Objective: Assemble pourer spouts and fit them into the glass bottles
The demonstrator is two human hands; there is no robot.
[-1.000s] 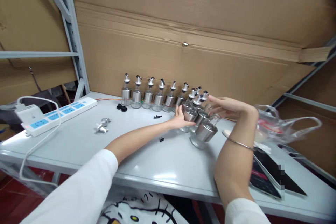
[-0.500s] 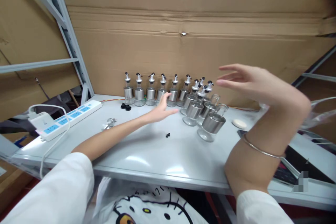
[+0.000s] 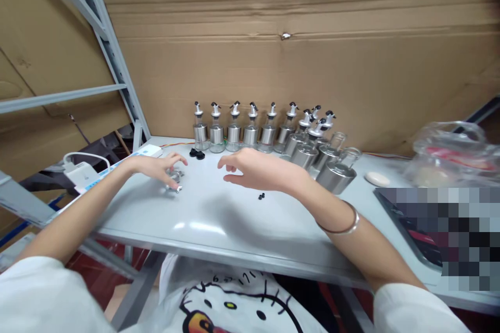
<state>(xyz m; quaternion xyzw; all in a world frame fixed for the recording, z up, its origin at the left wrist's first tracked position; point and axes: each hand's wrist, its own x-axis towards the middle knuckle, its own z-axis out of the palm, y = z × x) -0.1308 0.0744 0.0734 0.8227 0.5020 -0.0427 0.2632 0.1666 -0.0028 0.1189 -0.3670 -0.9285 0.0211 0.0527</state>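
Observation:
My left hand (image 3: pixel 158 168) reaches over some small silvery spout parts (image 3: pixel 178 189) at the left of the table. Its fingers are apart and curve around them; the hand partly hides these parts. Over the middle of the table hovers my right hand (image 3: pixel 253 169), holding nothing, thumb apart from loosely bent fingers. Two tiny black pieces (image 3: pixel 261 196) lie below its wrist. Black round caps (image 3: pixel 197 154) rest between the hands, farther back. Behind stands a row of glass-and-steel bottles (image 3: pixel 233 132) with pour spouts. Two bottles without spouts (image 3: pixel 336 173) are nearest my right forearm.
A white power strip (image 3: pixel 150 151) with a plugged-in charger (image 3: pixel 82 174) lies along the left side. A white oval object (image 3: pixel 377 179), a clear plastic bag (image 3: pixel 449 151) and a dark flat item (image 3: pixel 414 234) are at right. Cardboard (image 3: pixel 273 67) walls the back.
My left hand has drawn back leftward to the silvery parts. My right hand has come down and left, from above the bottles to the middle of the table. The view has shifted slightly.

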